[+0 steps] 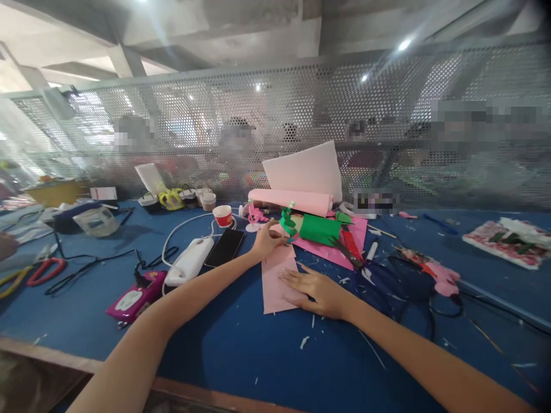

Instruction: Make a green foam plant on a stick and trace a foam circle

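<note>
A pale pink paper strip [275, 298] lies lengthwise on the blue table in front of me. At its far end my left hand [267, 241] has its fingers drawn together on the paper, close to a curled green paper piece [287, 222]. My right hand [321, 289] rests flat on the strip's near right part, fingers stretched out. Just beyond the hands lie a green paper sheet [321, 229] and a bright pink sheet [360, 232]. Large scissors [350, 255] with dark blades lie to the right, by a white pen [372, 248].
Left of the strip are a black phone [225, 248], a white power strip [189, 261], a purple pouch-like device [136, 295] and a paper cup [222, 216]. A pink glue gun [443, 278] lies right. Behind stands a perforated metal screen [275, 103]. Paper scraps dot the table [241, 355].
</note>
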`<state>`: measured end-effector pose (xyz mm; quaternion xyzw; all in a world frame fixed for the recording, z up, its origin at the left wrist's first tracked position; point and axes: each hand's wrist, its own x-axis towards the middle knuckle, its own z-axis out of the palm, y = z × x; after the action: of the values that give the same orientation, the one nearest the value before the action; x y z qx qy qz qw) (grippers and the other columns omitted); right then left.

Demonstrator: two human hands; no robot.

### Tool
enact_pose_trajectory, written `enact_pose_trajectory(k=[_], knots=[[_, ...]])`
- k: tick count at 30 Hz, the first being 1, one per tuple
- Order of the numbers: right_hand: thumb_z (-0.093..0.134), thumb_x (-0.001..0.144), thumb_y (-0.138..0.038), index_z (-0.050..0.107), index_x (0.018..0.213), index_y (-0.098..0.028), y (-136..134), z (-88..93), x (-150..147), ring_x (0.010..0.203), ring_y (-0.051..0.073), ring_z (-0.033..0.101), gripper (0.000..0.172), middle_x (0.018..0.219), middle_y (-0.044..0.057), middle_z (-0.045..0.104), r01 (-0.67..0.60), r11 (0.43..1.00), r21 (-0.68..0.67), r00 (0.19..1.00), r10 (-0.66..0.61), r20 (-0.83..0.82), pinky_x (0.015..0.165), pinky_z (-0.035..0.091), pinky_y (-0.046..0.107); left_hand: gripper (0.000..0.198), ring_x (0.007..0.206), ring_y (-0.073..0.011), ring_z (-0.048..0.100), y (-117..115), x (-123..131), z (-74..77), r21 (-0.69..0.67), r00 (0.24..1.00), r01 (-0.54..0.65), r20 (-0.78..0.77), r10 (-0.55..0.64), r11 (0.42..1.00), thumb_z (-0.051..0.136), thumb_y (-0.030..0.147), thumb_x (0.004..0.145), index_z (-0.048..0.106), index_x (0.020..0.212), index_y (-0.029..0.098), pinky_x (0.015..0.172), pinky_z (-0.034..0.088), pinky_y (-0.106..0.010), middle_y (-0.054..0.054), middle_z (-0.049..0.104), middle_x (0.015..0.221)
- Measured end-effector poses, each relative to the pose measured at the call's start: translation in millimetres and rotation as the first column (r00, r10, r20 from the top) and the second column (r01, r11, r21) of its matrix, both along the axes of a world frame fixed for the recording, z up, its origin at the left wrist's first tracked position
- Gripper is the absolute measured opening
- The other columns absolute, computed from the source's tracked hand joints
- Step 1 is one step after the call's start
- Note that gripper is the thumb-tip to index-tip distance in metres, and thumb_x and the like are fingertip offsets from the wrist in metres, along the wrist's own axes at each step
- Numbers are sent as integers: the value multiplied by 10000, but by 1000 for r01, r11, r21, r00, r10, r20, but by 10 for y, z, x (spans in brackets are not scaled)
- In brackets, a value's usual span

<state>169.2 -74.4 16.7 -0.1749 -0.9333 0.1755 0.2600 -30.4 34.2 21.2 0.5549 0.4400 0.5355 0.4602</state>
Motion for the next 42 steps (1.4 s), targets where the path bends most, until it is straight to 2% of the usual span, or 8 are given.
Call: enact_pose_trajectory(k=[5, 9, 12, 19, 25, 34, 38, 42], knots=[[470, 936, -331, 618, 1204, -234, 11, -62, 14, 1147, 254, 598, 321, 1198, 84, 667, 179, 981, 77, 982, -173, -80, 1022, 413, 470, 629, 539, -144, 668, -128, 55, 1, 6, 999, 41, -18, -41, 999, 819, 129, 557, 486, 1091, 150, 531, 506, -213, 8, 698, 619], [501, 913, -365, 617, 1063, -220, 63, -128, 32, 991, 282, 627, 239, 1007, 117, 684, 466, 879, 101, 858, -422, -291, 883, 489, 472, 600, 535, -154, 668, -204, 114, -64, -9, 995, 101, -10, -101, 995, 808, 188, 594, 472, 1089, 135, 506, 506, -220, -9, 696, 632], [539, 896, -348, 561, 1092, -214, 107, -158, 28, 994, 286, 596, 238, 1008, 119, 641, 552, 827, 103, 793, -483, -372, 879, 486, 471, 707, 577, -163, 679, -237, 127, -82, -2, 989, 150, 1, -150, 989, 815, 181, 573, 447, 1173, 119, 576, 544, -256, -9, 698, 645], [485, 912, -203, 428, 1286, -209, 157, -169, -16, 1165, 276, 495, 378, 1214, 130, 543, 549, 804, 228, 818, -462, -342, 982, 428, 478, 969, 589, -155, 673, -230, 73, -65, 53, 982, 183, 44, -185, 982, 795, 203, 598, 278, 1418, 168, 609, 552, -280, 35, 682, 638], [464, 922, -193, 368, 1332, -210, 172, -198, -24, 1198, 265, 459, 421, 1252, 132, 499, 531, 814, 236, 837, -461, -294, 1001, 418, 469, 705, 559, -155, 656, -180, 65, -100, 54, 990, 123, 58, -126, 991, 808, 195, 556, 499, 1186, 130, 583, 547, -282, 29, 663, 605], [472, 924, -232, 326, 1341, -199, 181, -220, 6, 1230, 286, 404, 443, 1273, 153, 439, 637, 744, 203, 737, -510, -443, 1023, 364, 516, 514, 564, -184, 681, -166, 85, -145, 24, 969, 235, 75, -236, 972, 847, 334, 526, 546, 894, 140, 592, 563, -314, -1, 677, 627], [478, 923, -260, 424, 1252, -199, 202, -229, 40, 1182, 278, 448, 339, 1212, 139, 487, 639, 760, 121, 715, -528, -458, 1014, 366, 507, 443, 600, -183, 691, -160, 91, -135, 14, 971, 229, 66, -229, 973, 843, 362, 522, 529, 741, 140, 598, 572, -310, -40, 705, 699], [475, 922, -349, 542, 1077, -194, 248, -220, 36, 1035, 256, 552, 230, 1054, 111, 590, 584, 800, -135, 678, -573, -461, 927, 440, 451, 524, 645, -197, 703, -217, 122, -74, 45, 978, 178, 106, -182, 983, 851, 275, 510, 499, 883, 168, 605, 579, -314, 11, 683, 640]])
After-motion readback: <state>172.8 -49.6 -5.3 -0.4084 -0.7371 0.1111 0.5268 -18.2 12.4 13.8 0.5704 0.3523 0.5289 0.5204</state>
